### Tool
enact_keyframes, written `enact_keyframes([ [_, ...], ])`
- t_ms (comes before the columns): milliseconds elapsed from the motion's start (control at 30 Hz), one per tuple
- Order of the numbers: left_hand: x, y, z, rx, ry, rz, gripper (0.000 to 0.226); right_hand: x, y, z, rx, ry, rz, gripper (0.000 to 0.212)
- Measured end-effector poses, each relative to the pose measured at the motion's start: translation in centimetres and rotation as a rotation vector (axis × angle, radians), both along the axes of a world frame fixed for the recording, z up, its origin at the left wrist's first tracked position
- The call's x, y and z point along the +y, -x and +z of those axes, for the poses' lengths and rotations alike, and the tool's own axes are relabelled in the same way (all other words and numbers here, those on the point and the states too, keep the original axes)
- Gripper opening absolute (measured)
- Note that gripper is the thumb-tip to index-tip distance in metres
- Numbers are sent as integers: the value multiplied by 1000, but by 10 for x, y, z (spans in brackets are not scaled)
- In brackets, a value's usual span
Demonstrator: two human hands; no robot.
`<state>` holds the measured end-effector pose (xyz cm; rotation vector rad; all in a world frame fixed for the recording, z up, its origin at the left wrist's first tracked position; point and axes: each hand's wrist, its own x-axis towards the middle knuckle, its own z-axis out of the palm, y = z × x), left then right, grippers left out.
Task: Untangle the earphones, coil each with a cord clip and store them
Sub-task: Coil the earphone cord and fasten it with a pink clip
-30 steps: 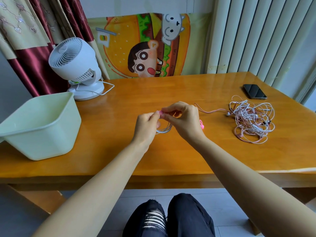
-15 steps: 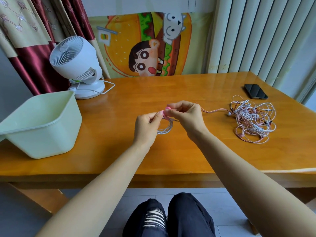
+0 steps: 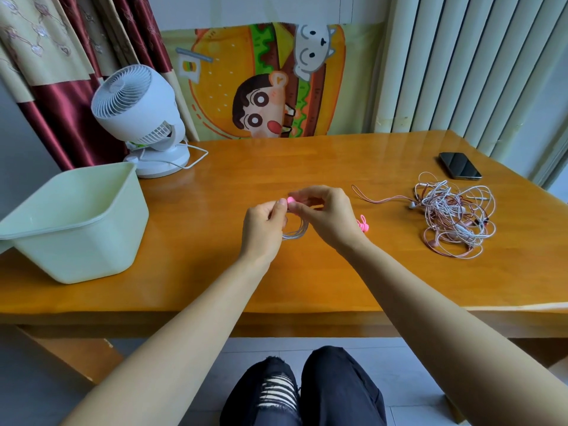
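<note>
A: Where is the coiled earphone seen?
B: Above the middle of the table, hung between the two hands. Its top is gripped by the curled fingers of the left hand. A pink cord clip is pinched there by the right hand, and the fingertips of both hands are brought together.
A: And around it?
B: A second pink clip is laid beside the right wrist. The tangled earphones are piled further right, near a phone. A pale green bin is set at the left.

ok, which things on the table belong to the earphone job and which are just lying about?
Job: coiled cord, pink clip, spare clip, tangled earphones, bin, left hand, right hand.
Lying about: fan, phone.
</note>
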<state>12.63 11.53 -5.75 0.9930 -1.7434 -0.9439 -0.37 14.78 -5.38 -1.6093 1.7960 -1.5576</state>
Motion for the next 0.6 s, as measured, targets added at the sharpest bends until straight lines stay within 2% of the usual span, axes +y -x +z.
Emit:
enact_keyframes([
  [267,-4,-14,3,-97,-143,-104,25,3,2,6,-245,-97,218,7],
  [400,-4,-25,5,-115,-186,-166,13,0,-5,10,-313,-60,191,10],
  [467,-5,-31,5,-109,-151,-144,12,-1,-10,12,-364,-83,227,14],
  [533,-6,-39,7,-89,-111,-75,13,-2,-17,11,-399,-194,288,25],
  [600,-6,-51,10,-82,-72,-6,14,-5,-25,9,-416,-285,330,19],
])
